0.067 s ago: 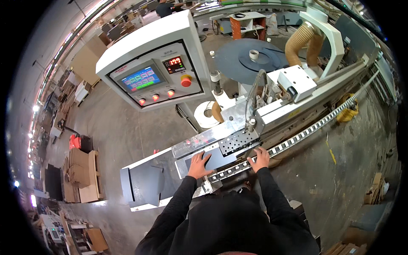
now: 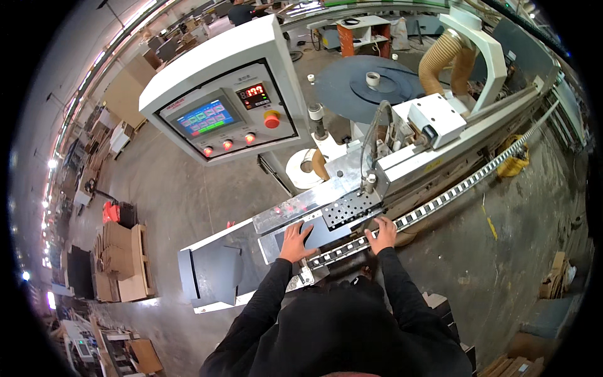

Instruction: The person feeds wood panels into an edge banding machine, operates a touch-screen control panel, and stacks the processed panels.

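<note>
My left hand (image 2: 293,244) lies with fingers spread on a dark grey flat panel (image 2: 323,235) at the infeed end of a long machine. The panel rests on the machine's bed, its far edge close to a black plate with several holes (image 2: 352,210). To the right, my right hand (image 2: 382,236) is over the roller rail (image 2: 418,213), fingers apart and thumb toward the panel. It grips nothing; whether its fingertips touch the rail or panel edge I cannot tell. Other grey panels (image 2: 217,274) lie on the bed's left end.
A control cabinet (image 2: 226,88) with a lit screen and red buttons stands beyond the bed. Behind the machine is a large dark coil disc (image 2: 367,88); ribbed hoses (image 2: 440,60) rise at the right. Cardboard (image 2: 117,257) is stacked on the left floor. Another person (image 2: 241,12) is far off.
</note>
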Tool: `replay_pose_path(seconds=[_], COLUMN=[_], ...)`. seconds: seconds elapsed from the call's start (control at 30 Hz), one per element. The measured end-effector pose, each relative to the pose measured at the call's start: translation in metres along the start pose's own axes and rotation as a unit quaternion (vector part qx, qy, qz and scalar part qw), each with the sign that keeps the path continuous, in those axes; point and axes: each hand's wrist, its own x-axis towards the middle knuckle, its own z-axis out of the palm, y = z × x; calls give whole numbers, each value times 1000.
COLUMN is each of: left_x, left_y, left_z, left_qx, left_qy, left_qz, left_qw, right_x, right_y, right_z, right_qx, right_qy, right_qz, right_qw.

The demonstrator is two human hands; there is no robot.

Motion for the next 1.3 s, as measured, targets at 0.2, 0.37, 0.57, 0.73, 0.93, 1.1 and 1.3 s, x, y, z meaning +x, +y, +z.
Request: replay_pose_path(seconds=[0.2,0.37,0.57,0.73,0.93,1.1,1.3], left_x=[43,37,15,-24,-33,-27,-5], left_y=[36,43,25,-19,-14,-3,24], left_z=[8,13,16,-8,-28,-13,13], left_qx=[55,67,74,55,113,126,93], left_qy=[25,20,22,-10,-46,-11,26], left_qz=[-3,-51,-55,-47,-43,-50,-65], left_qw=[998,996,995,997,992,991,993], right_x=[-9,2,4,-1,-9,-5,13], right_y=[-19,-62,-78,-106,-116,-114,-93], right_z=[68,66,64,52,71,69,60], right_qx=[482,664,704,732,749,745,720], right_qy=[-95,-108,-55,-38,-2,22,60], right_qz=[240,409,412,399,368,329,332], right_qw=[837,617,576,550,551,580,606])
